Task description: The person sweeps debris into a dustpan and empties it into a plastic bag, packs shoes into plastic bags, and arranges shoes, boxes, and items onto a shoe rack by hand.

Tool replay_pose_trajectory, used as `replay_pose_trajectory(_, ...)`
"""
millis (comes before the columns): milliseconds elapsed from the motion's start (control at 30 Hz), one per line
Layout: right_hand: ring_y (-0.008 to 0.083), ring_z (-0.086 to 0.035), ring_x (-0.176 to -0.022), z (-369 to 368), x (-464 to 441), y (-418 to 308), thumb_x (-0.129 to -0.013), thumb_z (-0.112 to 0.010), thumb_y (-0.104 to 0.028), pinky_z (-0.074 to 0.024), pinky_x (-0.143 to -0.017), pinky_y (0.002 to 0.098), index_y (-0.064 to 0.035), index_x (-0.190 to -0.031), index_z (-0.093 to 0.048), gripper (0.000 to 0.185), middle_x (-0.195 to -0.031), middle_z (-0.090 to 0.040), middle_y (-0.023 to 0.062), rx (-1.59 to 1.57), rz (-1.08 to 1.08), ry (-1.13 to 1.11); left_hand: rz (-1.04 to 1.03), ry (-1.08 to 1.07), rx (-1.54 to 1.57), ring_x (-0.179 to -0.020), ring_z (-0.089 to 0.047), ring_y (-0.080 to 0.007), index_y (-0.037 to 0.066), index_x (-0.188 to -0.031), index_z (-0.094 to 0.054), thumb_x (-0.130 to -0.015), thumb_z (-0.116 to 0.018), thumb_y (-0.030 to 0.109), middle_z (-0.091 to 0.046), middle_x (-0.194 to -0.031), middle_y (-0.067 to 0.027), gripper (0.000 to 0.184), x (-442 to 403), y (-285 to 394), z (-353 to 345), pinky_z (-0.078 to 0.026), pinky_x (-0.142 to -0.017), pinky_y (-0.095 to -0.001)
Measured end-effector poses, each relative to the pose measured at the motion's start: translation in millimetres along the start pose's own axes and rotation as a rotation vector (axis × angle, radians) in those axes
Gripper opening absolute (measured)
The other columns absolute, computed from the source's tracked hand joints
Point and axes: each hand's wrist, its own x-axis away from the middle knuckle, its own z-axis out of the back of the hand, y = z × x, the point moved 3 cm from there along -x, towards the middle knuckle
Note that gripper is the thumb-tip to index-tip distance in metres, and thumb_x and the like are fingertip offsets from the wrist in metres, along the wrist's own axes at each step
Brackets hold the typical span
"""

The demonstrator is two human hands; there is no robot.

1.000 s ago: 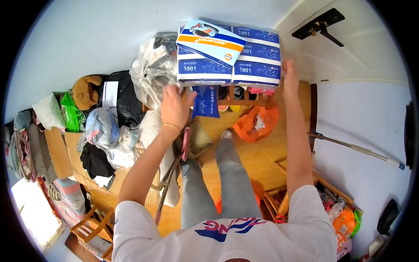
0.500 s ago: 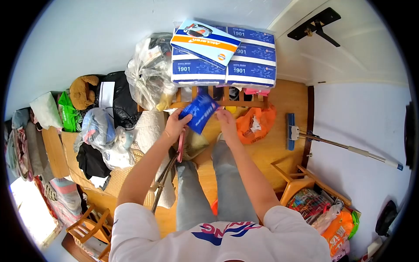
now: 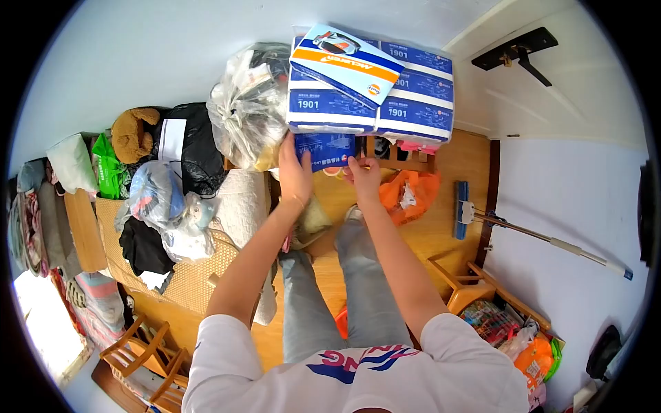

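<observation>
A flat blue packet (image 3: 325, 149) with white print lies almost level against the front of the stacked packs. My left hand (image 3: 295, 177) grips its left edge, thumb on top and the other fingers partly hidden behind. At the lower right corner, my right hand (image 3: 365, 177) pinches the packet between thumb and fingers. Directly behind stands a wrapped stack of blue-and-white packs (image 3: 332, 110) marked 1901. On that stack rests a light blue McLaren box (image 3: 348, 65) with an orange stripe, set at a slant.
A wooden rack (image 3: 427, 162) shows under the stack. Left of it are a clear plastic bag (image 3: 241, 113) and a white roll (image 3: 242, 206). An orange bag (image 3: 410, 196) lies on the floor; a mop (image 3: 544, 237) leans at the right. Wooden chairs stand at both lower sides.
Both hands have moved the blue packet forward, up to the stack's front. It was tilted and now lies nearly level. My left hand has shifted along its left edge.
</observation>
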Motion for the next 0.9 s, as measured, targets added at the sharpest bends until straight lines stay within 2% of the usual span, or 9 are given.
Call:
replay_pose_trajectory(67, 0.0154, -0.062, -0.062, -1.5, -1.5, 4.4, -0.087, -0.069, -0.025, -0.0497, -0.053, 0.0259, -0.0019, -0.096, -0.049, 0.032, -0.073, -0.064, 0.0094, 0.024, 0.087, 0.003, -0.268, -0.089, -0.215, -0.136, -0.028, -0.038, -0.001, -0.143, -0.028, -0.085, -0.061, 0.01, -0.028, -0.146, -0.0247, 0.068, 21.7, 5.3, 4.4, -0.026, -0.11, -0.0466)
replay_pose_trajectory(200, 0.0121, -0.06, -0.064, 3.3, 11.1, -1.6, -0.086, -0.067, -0.015, -0.0459, -0.055, 0.027, -0.0002, -0.089, -0.054, 0.02, -0.074, -0.062, 0.0058, 0.347, 0.209, 0.03, -0.334, -0.489, -0.574, -0.142, -0.018, -0.0322, 0.009, -0.148, -0.023, -0.088, -0.059, 0.027, -0.02, -0.154, -0.013, 0.072, 31.6, 1.8, -12.6, -0.021, -0.115, -0.0417)
replay_pose_trajectory(233, 0.0118, -0.059, -0.065, -0.1, 17.3, -16.6, -0.085, -0.067, -0.014, -0.0458, -0.058, 0.028, 0.0, -0.088, -0.056, 0.018, -0.073, -0.061, 0.005, 0.576, 0.278, 0.092, -0.333, -0.483, -0.571, -0.142, -0.018, -0.0322, 0.009, -0.148, -0.023, -0.088, -0.059, 0.027, -0.02, -0.154, -0.013, 0.072, 23.8, -4.1, -15.8, -0.021, -0.115, -0.0417)
replay_pose_trajectory(333, 0.0151, -0.057, -0.066, -14.4, 60.0, -99.5, -0.082, -0.069, -0.012, -0.0451, -0.062, 0.03, -0.0003, -0.087, -0.058, 0.017, -0.07, -0.06, 0.0043, 0.486, 0.458, 0.182, -0.485, -0.437, -0.72, -0.142, -0.02, -0.0314, 0.014, -0.149, -0.022, -0.092, -0.052, 0.026, -0.02, -0.155, -0.01, 0.066, 9.3, -11.1, -18.5, -0.021, -0.115, -0.0424)
replay_pose_trajectory(400, 0.0176, -0.056, -0.066, -14.0, 64.6, -148.0, -0.079, -0.073, -0.011, -0.0445, -0.063, 0.0289, -0.0005, -0.087, -0.059, 0.019, -0.073, -0.059, 0.0059, 0.468, 0.794, 0.135, -0.488, -0.437, -0.747, -0.142, -0.02, -0.0311, 0.014, -0.149, -0.022, -0.092, -0.053, 0.027, -0.02, -0.155, -0.0099, 0.066, 11.8, -11.4, -18.7, -0.021, -0.115, -0.042)
replay_pose_trajectory(500, 0.0336, -0.052, -0.106, -20.1, 40.8, -208.2, -0.066, -0.085, -0.023, -0.0437, -0.088, 0.0413, -0.002, -0.123, -0.047, 0.071, -0.119, -0.052, 0.0169, 0.786, 1.092, 0.123, -0.495, -0.436, -0.762, -0.142, -0.02, -0.0301, 0.014, -0.149, -0.021, -0.091, -0.055, 0.028, -0.02, -0.155, -0.0101, 0.069, 12.9, -1.3, -8.6, -0.021, -0.115, -0.0419)
replay_pose_trajectory(533, 0.036, -0.048, -0.117, -25.7, 32.4, -221.8, -0.065, -0.085, -0.027, -0.0429, -0.094, 0.0427, -0.0031, -0.134, -0.04, 0.085, -0.13, -0.045, 0.0202, 0.873, 1.042, 0.069, -0.493, -0.449, -0.746, -0.142, -0.02, -0.0294, 0.014, -0.149, -0.02, -0.09, -0.056, 0.028, -0.02, -0.154, -0.0103, 0.071, 15.7, 3.9, -2.2, -0.021, -0.115, -0.0423)
replay_pose_trajectory(733, 0.0373, -0.041, -0.129, -52.4, -23.1, -272.3, -0.073, -0.073, -0.012, -0.0366, -0.106, 0.04, -0.0113, -0.135, -0.045, 0.068, -0.14, -0.04, 0.0196, 0.967, 1.102, -0.309, -0.509, -0.492, -0.6, -0.137, -0.03, -0.0274, 0.009, -0.14, -0.035, -0.087, -0.06, 0.025, -0.032, -0.148, -0.0114, 0.061, 21.0, 14.8, 45.9, -0.026, -0.111, -0.0407)
replay_pose_trajectory(900, 0.0332, -0.043, -0.127, -72.5, -35.7, -285.9, -0.074, -0.077, -0.028, -0.0363, -0.102, 0.0447, -0.0085, -0.132, -0.046, 0.069, -0.14, -0.043, 0.0165, 1.268, 1.296, -0.226, -0.388, -0.481, -0.582, -0.125, -0.045, -0.0287, 0.003, -0.125, -0.048, -0.085, -0.061, 0.02, -0.047, -0.136, -0.0127, 0.046, 28.9, -0.3, 97.6, -0.035, -0.104, -0.04)
